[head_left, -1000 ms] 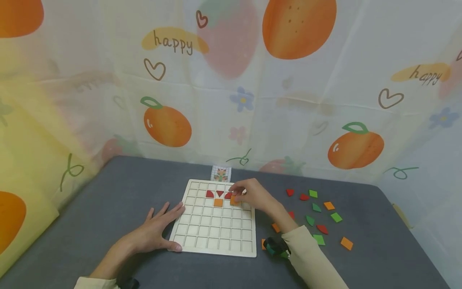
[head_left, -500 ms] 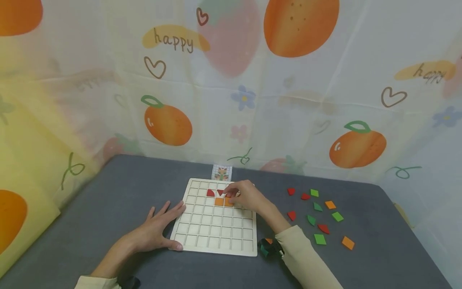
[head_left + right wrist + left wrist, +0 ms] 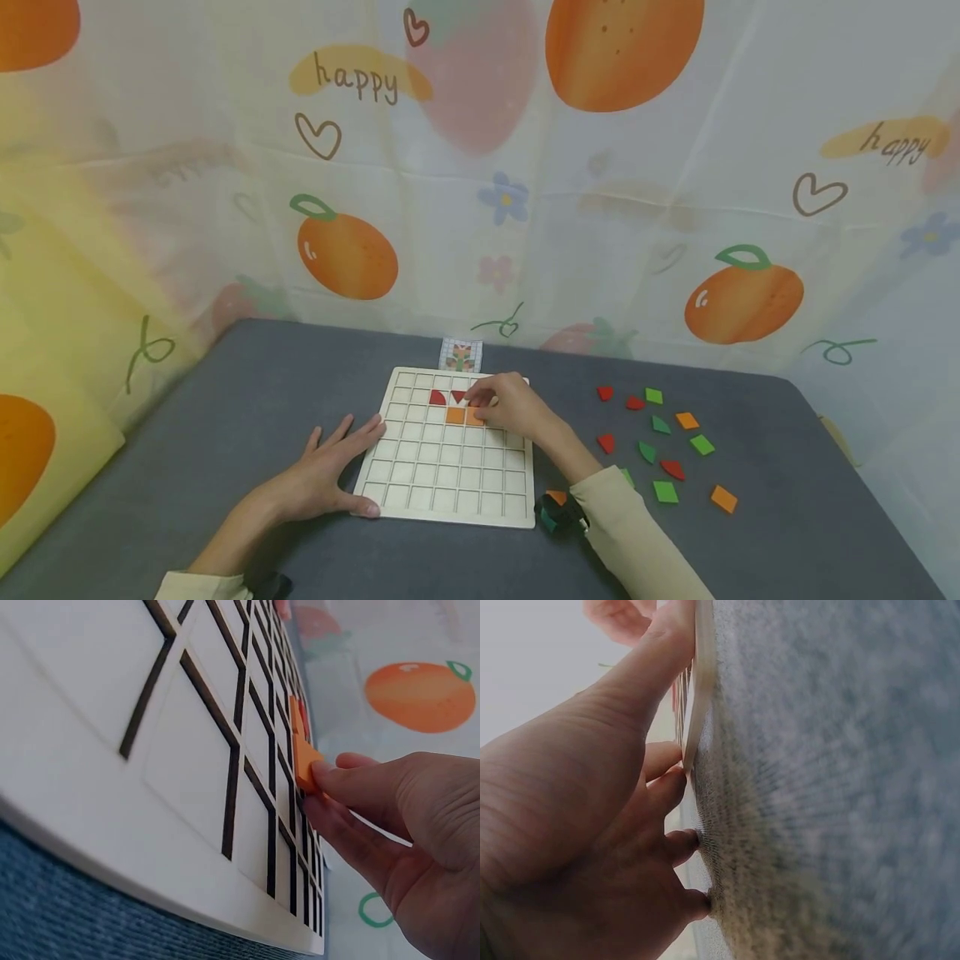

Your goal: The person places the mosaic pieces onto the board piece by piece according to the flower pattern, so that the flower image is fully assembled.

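Observation:
A white gridded board (image 3: 442, 479) lies on the table. My left hand (image 3: 333, 471) rests at the board's left edge, fingers spread, thumb on the near left corner. My right hand (image 3: 517, 408) pinches an orange square tile (image 3: 305, 759) between thumb and fingers, at a cell near the board's far side. Directly left of it sits another orange square tile (image 3: 455, 415). In the row behind lie a red quarter-round tile (image 3: 437, 398) and a red triangle tile (image 3: 458, 396). A further red tile there is mostly hidden by my right fingers.
A small pattern card (image 3: 461, 356) lies behind the board. To the right are several loose tiles, among them a green square (image 3: 665, 492), an orange square (image 3: 723, 499) and a red piece (image 3: 672, 470). A printed curtain (image 3: 420, 208) hangs beyond the table (image 3: 300, 358).
My right hand has moved left with the orange square tile and brought it beside the other orange one. Over the last half second it hardly moves. My left hand has stayed in place.

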A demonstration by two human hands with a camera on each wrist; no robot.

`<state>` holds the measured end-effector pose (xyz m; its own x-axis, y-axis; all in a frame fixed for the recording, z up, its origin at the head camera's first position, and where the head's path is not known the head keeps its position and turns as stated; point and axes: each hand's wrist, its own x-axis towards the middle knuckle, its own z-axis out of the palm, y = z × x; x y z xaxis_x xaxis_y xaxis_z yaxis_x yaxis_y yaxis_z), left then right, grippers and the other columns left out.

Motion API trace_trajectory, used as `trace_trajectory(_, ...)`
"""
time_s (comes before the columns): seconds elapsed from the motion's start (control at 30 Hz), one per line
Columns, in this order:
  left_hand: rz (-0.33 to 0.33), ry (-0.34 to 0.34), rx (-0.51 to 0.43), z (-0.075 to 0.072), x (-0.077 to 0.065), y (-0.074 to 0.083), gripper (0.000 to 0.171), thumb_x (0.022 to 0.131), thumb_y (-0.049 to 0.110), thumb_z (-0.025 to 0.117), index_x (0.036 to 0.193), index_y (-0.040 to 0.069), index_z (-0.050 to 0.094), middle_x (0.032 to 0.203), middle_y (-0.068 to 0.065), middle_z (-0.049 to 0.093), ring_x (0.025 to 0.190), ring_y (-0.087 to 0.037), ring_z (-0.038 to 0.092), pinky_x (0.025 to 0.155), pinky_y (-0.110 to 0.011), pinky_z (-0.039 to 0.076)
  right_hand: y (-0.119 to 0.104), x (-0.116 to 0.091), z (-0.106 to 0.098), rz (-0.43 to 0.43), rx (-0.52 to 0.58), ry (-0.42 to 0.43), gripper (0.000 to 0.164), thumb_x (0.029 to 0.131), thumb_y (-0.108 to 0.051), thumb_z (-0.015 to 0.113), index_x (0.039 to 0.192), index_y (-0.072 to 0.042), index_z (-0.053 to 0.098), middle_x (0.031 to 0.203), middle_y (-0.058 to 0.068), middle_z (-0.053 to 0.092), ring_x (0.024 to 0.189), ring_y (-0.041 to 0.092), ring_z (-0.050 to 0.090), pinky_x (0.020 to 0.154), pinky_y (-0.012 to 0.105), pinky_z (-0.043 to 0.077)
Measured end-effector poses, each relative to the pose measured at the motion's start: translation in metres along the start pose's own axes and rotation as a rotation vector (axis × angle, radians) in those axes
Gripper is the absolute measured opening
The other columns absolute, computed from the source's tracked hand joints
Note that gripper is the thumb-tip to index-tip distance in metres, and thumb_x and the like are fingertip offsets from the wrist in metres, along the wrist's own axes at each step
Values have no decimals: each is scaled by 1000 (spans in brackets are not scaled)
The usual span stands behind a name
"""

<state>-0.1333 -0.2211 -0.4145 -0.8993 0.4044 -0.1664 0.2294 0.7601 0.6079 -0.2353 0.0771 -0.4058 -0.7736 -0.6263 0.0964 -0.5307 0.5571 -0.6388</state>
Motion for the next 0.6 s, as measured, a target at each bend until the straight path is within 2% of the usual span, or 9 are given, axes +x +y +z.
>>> trace_trajectory(0.43,22,6,-4,-1,0,2,113,63,51,85,154,9,32,160,-14,24,145,-50,5,106,-72,-6,5,0,2,-45,2,34,14,87,3,70,100,-1,73,87,7,72,79,15,66,70,23,53)
trace_trajectory(0.6,26,3,-10,-1,-1,0,113,63,50,85,154,9,32,161,-15,23,145,-51,4,106,-72,-7,10,-5,-2,-27,-21,35,14,90,-3,69,103,-6,74,91,2,72,84,14,66,72,26,53)
